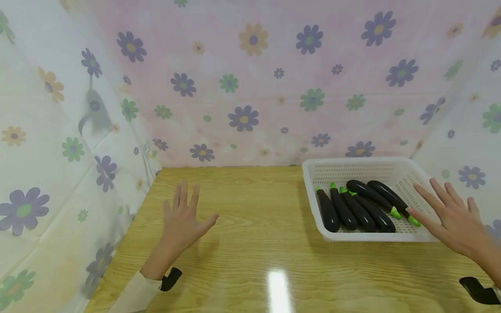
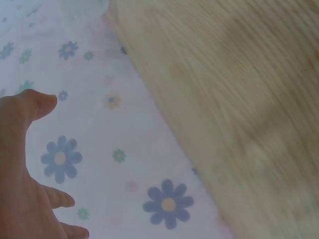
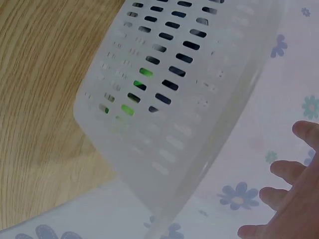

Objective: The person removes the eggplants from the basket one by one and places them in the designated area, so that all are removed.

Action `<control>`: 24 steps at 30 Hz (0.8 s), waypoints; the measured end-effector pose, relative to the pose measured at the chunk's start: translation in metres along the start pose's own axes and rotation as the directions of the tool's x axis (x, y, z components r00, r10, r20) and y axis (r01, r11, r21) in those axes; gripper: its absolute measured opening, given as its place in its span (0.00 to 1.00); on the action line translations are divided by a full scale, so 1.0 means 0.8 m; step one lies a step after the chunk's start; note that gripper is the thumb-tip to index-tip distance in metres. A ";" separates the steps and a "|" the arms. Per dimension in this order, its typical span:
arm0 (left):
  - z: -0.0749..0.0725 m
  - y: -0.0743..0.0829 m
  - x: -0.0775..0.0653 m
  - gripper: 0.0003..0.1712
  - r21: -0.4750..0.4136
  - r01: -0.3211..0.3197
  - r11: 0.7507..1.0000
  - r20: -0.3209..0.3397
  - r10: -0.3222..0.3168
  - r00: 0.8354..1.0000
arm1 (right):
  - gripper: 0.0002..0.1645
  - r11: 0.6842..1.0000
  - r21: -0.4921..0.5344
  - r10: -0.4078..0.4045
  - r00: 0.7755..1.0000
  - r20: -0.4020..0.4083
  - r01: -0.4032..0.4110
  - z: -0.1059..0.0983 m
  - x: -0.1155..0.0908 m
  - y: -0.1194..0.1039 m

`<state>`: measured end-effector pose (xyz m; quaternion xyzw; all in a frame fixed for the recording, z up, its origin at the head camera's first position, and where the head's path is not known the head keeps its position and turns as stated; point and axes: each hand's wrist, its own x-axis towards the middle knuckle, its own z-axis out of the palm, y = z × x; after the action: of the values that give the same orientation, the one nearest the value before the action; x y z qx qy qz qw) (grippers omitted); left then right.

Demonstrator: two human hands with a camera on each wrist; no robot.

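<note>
Several dark eggplants (image 1: 358, 212) with bright green stems lie in a white perforated plastic basket (image 1: 369, 237) on the right of the table. My left hand (image 1: 183, 224) is held over the left part of the table, fingers spread, holding nothing. The right hand (image 1: 455, 217) is by the basket's right side, its fingers spread too and nothing in them; in the head view it overlaps the basket's right edge. The right wrist view shows the basket's slotted wall (image 3: 169, 89) apart from the fingers (image 3: 286, 172), with green and dark bits visible through the slots.
The wood-grain table (image 1: 250, 217) meets a flowered cloth backdrop (image 1: 270, 87) at the back. More flowered cloth (image 1: 51, 143) hangs along the left side, with a shadow on it. A bright reflection shows at the table's front.
</note>
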<state>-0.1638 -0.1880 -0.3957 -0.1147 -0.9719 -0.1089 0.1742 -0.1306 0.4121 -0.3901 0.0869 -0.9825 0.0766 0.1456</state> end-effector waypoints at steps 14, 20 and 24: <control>0.009 0.064 0.045 0.54 -0.062 -0.067 0.996 0.047 0.070 0.996 | 0.43 0.999 0.044 -0.019 0.995 -0.096 0.023 -0.012 -0.004 0.020; 0.018 0.096 0.066 0.52 -0.112 -0.106 0.988 0.065 0.114 0.991 | 0.43 0.994 0.106 0.045 0.995 -0.088 -0.036 -0.010 -0.013 0.031; 0.023 0.114 0.076 0.52 -0.179 -0.127 0.976 0.079 0.142 0.987 | 0.44 0.985 0.147 0.096 0.994 -0.055 -0.087 -0.007 -0.018 0.037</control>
<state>-0.2013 -0.0854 -0.3752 -0.1998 -0.9557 -0.1756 0.1260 -0.1213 0.4442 -0.3927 0.0496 -0.9724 0.1569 0.1657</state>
